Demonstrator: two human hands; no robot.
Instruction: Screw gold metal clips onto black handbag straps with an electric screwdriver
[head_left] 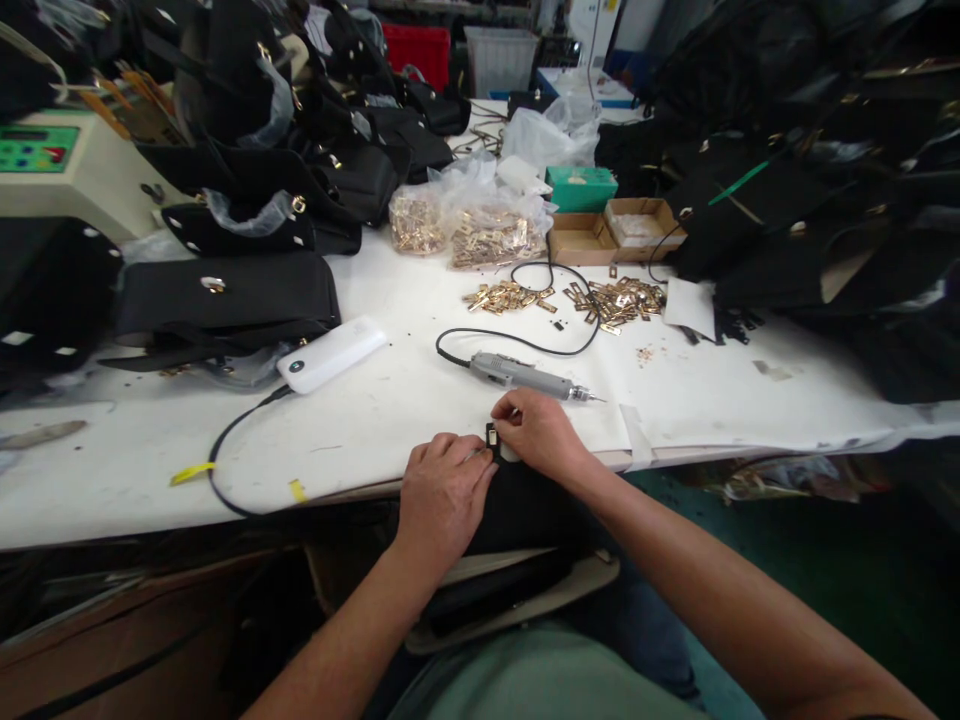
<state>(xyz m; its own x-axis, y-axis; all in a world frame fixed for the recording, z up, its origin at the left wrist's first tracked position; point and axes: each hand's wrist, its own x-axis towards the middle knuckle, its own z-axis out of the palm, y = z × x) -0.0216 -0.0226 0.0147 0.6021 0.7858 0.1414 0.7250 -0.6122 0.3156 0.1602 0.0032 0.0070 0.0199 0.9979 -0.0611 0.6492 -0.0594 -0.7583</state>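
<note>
A black bag (525, 505) lies on my lap against the table's front edge. At its upper end is a small black tab with a gold rectangular frame (492, 437), between my two hands. My left hand (444, 495) is closed on the bag, its fingertips pressed beside the tab's lower end. The thumb and forefinger of my right hand (538, 432) pinch the upper side of the tab; the exact contact is partly hidden. Just beyond my hands, a grey electric screwdriver (525, 377) lies on the table with its bit pointing right.
Loose gold fittings lie in two piles (510, 296) (619, 300) behind the screwdriver. Bags of fittings (495, 235), cardboard boxes (581, 240) and a green box (581, 187) stand farther back. A white power bank (334, 355) with a cable sits left. Black handbags (225, 300) crowd both sides.
</note>
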